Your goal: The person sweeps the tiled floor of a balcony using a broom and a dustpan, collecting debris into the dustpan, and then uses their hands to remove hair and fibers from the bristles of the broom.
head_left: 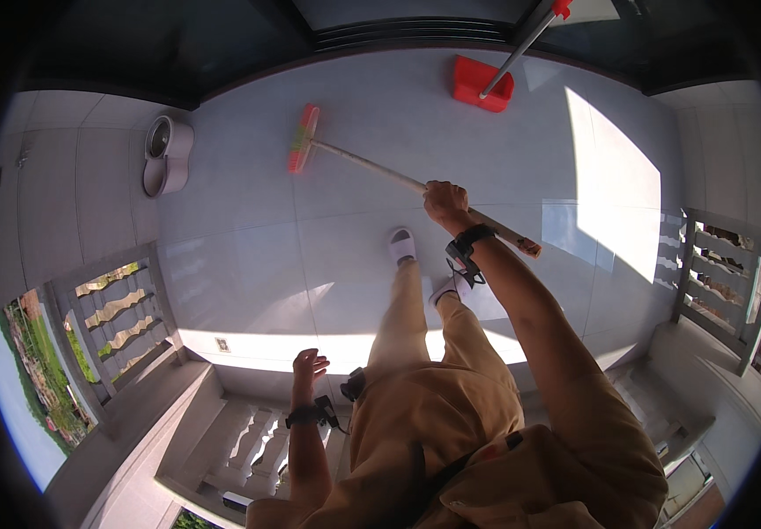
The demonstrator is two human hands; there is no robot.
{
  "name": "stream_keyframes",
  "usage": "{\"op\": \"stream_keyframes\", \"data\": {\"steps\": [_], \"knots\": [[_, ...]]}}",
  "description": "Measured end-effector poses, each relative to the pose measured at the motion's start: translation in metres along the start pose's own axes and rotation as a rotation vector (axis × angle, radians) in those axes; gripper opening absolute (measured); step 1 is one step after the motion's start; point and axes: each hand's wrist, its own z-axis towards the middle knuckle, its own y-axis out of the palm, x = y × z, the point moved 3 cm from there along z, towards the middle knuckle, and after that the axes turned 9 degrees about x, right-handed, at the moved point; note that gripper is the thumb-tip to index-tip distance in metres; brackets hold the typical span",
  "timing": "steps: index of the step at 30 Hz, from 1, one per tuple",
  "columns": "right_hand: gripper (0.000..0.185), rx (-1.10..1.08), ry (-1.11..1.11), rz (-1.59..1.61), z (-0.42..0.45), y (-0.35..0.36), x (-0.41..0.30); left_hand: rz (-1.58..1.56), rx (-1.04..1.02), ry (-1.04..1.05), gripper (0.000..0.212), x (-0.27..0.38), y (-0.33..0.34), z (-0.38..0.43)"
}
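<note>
My right hand (446, 203) is closed around the pale handle of a broom (374, 164), near its worn upper end. The broom's head (303, 138), with red and yellow-green bristles, rests on the grey tiled floor, ahead and to the left of my feet. My left hand (309, 365) hangs at my left side, its fingers apart and holding nothing. Beyond the broom, near the dark door frame, a red dustpan (483, 84) with a long metal handle stands on the floor. Both my wrists carry black strapped devices.
A two-part, light-coloured pet bowl or similar container (167, 157) stands by the left wall. Balustrades (119, 317) border the balcony at left, right and behind me. A dark sliding-door track (413, 32) runs along the far edge. A small drain cover (223, 344) lies in the sunlit floor strip.
</note>
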Motion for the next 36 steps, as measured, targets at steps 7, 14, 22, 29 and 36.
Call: {"op": "stream_keyframes", "data": {"steps": [7,14,22,29,36], "knots": [[0.025,-0.054,0.162,-0.018,0.039,-0.006,0.025,-0.015,0.004,0.057,0.033,0.047,-0.017,0.006],[0.029,-0.231,0.504,-0.035,-0.094,-0.049,0.232,0.125,-0.053,0.045,0.037,0.064,0.003,0.021],[0.024,-0.191,0.803,0.077,-0.338,-0.090,0.403,0.205,-0.145,0.170,0.031,0.077,0.063,0.028],[0.020,-0.144,0.987,0.163,-0.486,-0.103,0.441,0.277,-0.204,0.243,0.031,0.069,0.122,0.005],[0.023,0.005,0.870,-0.026,-0.482,-0.157,0.356,0.301,-0.207,0.193,0.031,0.027,0.134,-0.004]]}}
